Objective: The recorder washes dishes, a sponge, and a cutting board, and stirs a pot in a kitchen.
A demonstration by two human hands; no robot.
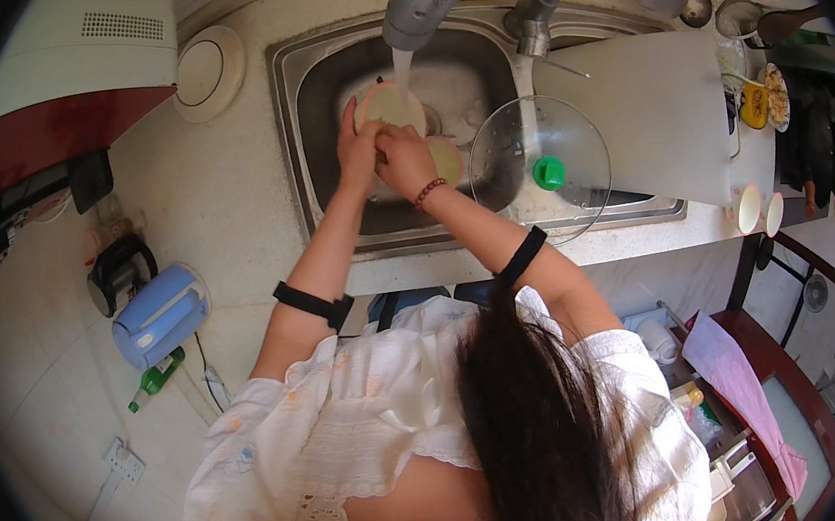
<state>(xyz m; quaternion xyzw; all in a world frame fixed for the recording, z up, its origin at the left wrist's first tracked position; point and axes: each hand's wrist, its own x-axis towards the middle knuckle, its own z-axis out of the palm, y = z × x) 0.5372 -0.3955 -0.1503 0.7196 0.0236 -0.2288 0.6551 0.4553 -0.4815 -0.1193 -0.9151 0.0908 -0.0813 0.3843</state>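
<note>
Under the running faucet (pixel 426 9), my left hand (pixel 357 151) holds a pale bowl with a pink rim (pixel 393 106) by its left side. My right hand (pixel 406 160), a beaded bracelet at its wrist, has its fingers curled at the bowl's near edge, against my left hand. Water (pixel 402 71) falls into the bowl. A second pink-rimmed bowl (pixel 446 159) lies in the steel sink (pixel 320 100), partly hidden behind my right hand. To the right, a clear glass lid (pixel 505 137) with a green knob (pixel 549 174) lies across the sink's divider.
A large white board (pixel 643 109) covers much of the right basin, below a second tap (pixel 536 34). Two cups (pixel 749 209) stand by the counter's right edge. Cut pumpkin (pixel 755 105) lies farther back. Left are a round white lid (pixel 209 75), a blue kettle (pixel 161 315) and a green bottle (pixel 157 379).
</note>
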